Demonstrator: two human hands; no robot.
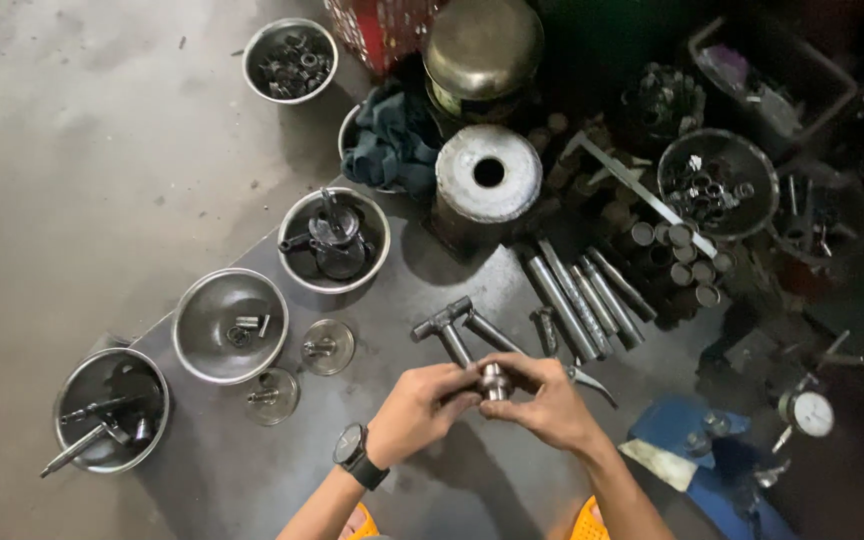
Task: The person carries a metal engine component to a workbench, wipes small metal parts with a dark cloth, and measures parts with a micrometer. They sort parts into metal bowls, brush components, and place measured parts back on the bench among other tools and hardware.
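A dark metal sheet (252,470) lies on a grey concrete floor (72,150). Nearest, the left hand (414,408) and right hand (544,400) meet, each grip closed on a small metal fitting (495,381) between the fingertips. At nine o'clock a steel bowl (110,410) holds rods. At ten o'clock a shallower bowl (230,325) holds small bits; beyond it, a third bowl (335,240) holds dark valve-like parts. Farthest, at eleven, a bowl (290,60) holds rings.
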